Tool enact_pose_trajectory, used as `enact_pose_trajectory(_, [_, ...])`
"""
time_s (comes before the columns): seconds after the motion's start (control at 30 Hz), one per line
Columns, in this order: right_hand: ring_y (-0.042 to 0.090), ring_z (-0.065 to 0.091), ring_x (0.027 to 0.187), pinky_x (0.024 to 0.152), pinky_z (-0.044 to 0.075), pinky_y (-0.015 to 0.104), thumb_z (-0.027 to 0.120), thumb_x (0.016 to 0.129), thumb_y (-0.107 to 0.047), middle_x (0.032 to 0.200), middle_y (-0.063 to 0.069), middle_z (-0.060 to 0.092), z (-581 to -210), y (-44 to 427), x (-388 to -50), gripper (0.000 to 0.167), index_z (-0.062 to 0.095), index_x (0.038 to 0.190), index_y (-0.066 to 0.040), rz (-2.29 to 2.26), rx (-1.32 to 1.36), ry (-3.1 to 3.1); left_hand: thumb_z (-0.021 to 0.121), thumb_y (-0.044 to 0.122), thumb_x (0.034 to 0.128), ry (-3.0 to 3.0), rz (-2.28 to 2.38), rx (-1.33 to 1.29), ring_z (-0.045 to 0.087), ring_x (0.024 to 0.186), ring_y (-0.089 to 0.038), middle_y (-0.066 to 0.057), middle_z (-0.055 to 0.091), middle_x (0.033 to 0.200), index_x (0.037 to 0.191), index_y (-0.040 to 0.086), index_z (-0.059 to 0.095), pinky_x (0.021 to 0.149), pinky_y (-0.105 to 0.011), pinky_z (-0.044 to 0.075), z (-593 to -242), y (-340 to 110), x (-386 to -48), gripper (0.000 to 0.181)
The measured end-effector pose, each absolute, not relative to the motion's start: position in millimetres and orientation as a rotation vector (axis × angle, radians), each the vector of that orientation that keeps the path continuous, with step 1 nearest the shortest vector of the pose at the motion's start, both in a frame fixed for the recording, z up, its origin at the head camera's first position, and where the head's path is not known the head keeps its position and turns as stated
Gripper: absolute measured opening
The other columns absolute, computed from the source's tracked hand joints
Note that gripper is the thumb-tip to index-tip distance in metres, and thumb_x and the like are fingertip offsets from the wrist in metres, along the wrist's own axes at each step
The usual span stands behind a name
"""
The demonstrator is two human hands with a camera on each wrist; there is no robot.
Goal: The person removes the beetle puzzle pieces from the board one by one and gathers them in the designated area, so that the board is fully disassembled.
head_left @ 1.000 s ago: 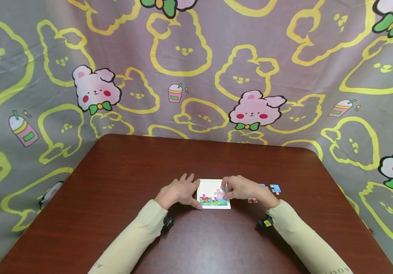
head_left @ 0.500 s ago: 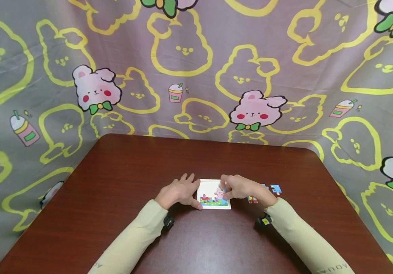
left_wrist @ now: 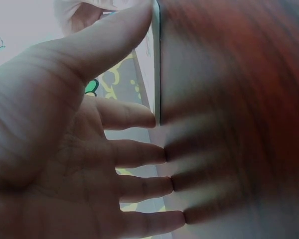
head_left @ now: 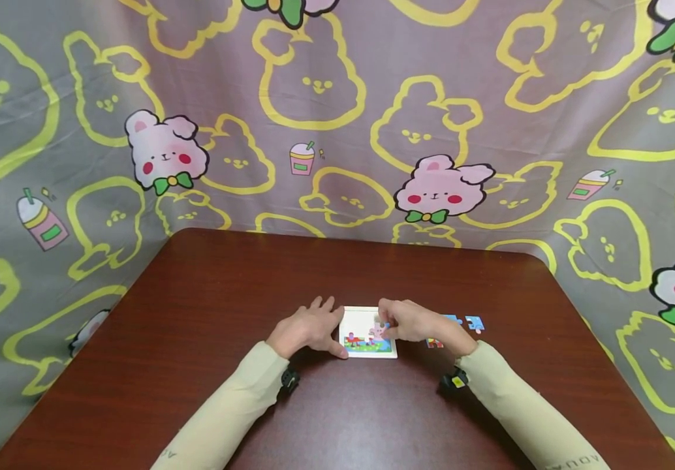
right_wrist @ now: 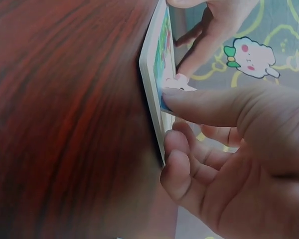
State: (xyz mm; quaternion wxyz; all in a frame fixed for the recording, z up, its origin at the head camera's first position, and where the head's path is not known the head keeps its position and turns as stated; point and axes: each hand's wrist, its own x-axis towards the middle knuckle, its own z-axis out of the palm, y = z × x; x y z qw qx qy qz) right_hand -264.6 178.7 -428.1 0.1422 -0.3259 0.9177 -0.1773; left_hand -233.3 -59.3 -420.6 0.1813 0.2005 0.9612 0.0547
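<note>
A small white-framed jigsaw puzzle tray [head_left: 358, 320] lies on the table, its lower part covered by a colourful picture and its upper part plain white. My left hand [head_left: 307, 328] rests at the tray's left side with spread, straight fingers; in the left wrist view the thumb [left_wrist: 114, 37] touches the frame's edge. Over the tray's right side, my right hand [head_left: 412, 321] pinches a pink and blue puzzle piece [right_wrist: 181, 82], with the thumb [right_wrist: 204, 104] pressing on it. Fingers partly hide this piece, and I cannot tell whether it lies flat in the tray.
Right of the tray lie several loose puzzle pieces: a blue one [head_left: 474, 323], another blue one [head_left: 452, 318] partly behind the right wrist, and a red and yellow one [head_left: 434, 343]. The brown table [head_left: 314, 267] ends at a patterned curtain [head_left: 337, 196].
The right fingers have shifted slightly at the piece on the tray's right side, and the pink figure there is covered a little differently. My left hand stays in place.
</note>
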Motion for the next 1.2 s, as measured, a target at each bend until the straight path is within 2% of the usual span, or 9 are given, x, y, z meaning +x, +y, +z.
enact_pose_trajectory(0.23, [0.005, 0.042, 0.060, 0.055, 0.035, 0.020, 0.070, 0.090, -0.011, 0.072, -0.008, 0.056, -429.1, 179.3, -267.7, 0.008, 0.065, 0.086, -0.015, -0.510, -1.050, 2.582, 0.073, 0.061, 0.0784, 2.718, 0.167, 0.577, 0.020, 0.150, -0.039, -0.015, 0.022, 0.163, 0.155, 0.015, 0.030, 0.116, -0.057, 0.028, -419.8, -60.8, -234.8, 0.099])
enact_pose_trajectory(0.5, [0.002, 0.037, 0.058, 0.054, 0.032, 0.019, 0.065, 0.092, -0.006, 0.067, -0.010, 0.052, -421.2, 178.0, -271.0, 0.012, 0.070, 0.082, -0.010, -0.465, -1.183, 2.534, 0.073, 0.060, 0.0787, 2.717, 0.164, 0.577, 0.019, 0.150, -0.039, -0.016, 0.022, 0.163, 0.155, 0.014, 0.030, 0.116, -0.057, 0.028, -419.4, -61.3, -235.6, 0.099])
enact_pose_trajectory(0.63, [0.002, 0.039, 0.051, 0.050, 0.034, 0.018, 0.059, 0.096, -0.006, 0.064, -0.007, 0.049, -417.8, 183.8, -268.7, 0.017, 0.068, 0.081, -0.008, -0.533, -1.114, 2.470, 0.072, 0.061, 0.0789, 2.711, 0.158, 0.581, 0.019, 0.150, -0.039, -0.016, 0.022, 0.163, 0.155, 0.014, 0.030, 0.116, -0.057, 0.027, -419.2, -60.2, -235.5, 0.099])
enact_pose_trajectory(0.8, [0.012, 0.054, 0.051, 0.048, 0.046, 0.024, 0.052, 0.101, -0.010, 0.067, 0.006, 0.059, -414.1, 200.4, -264.3, 0.021, 0.067, 0.086, -0.008, -0.639, -0.993, 2.423, 0.071, 0.062, 0.0793, 2.705, 0.141, 0.586, 0.019, 0.151, -0.038, -0.015, 0.021, 0.163, 0.155, 0.015, 0.030, 0.116, -0.057, 0.028, -418.8, -59.1, -235.6, 0.099])
enact_pose_trajectory(0.93, [0.020, 0.063, 0.057, 0.052, 0.049, 0.026, 0.054, 0.101, -0.012, 0.069, 0.007, 0.065, -412.1, 217.0, -263.4, 0.017, 0.068, 0.092, -0.010, -0.675, -0.939, 2.436, 0.071, 0.062, 0.0796, 2.699, 0.133, 0.581, 0.018, 0.151, -0.038, -0.014, 0.020, 0.164, 0.155, 0.015, 0.029, 0.116, -0.056, 0.028, -419.3, -58.8, -235.1, 0.099])
enact_pose_trajectory(1.07, [0.026, 0.065, 0.058, 0.052, 0.052, 0.033, 0.056, 0.099, -0.012, 0.073, 0.010, 0.066, -409.5, 233.6, -263.9, 0.014, 0.068, 0.094, -0.011, -0.735, -0.892, 2.411, 0.071, 0.062, 0.0796, 2.700, 0.138, 0.584, 0.019, 0.151, -0.038, -0.015, 0.021, 0.163, 0.155, 0.015, 0.029, 0.116, -0.056, 0.028, -420.0, -59.2, -234.2, 0.098])
enact_pose_trajectory(1.2, [0.024, 0.063, 0.058, 0.052, 0.052, 0.035, 0.058, 0.098, -0.013, 0.072, 0.010, 0.065, -407.9, 250.1, -263.8, 0.010, 0.067, 0.095, -0.011, -0.764, -0.876, 2.388, 0.071, 0.062, 0.0797, 2.702, 0.142, 0.586, 0.019, 0.151, -0.038, -0.015, 0.021, 0.163, 0.155, 0.015, 0.030, 0.115, -0.056, 0.029, -420.8, -59.6, -233.6, 0.098])
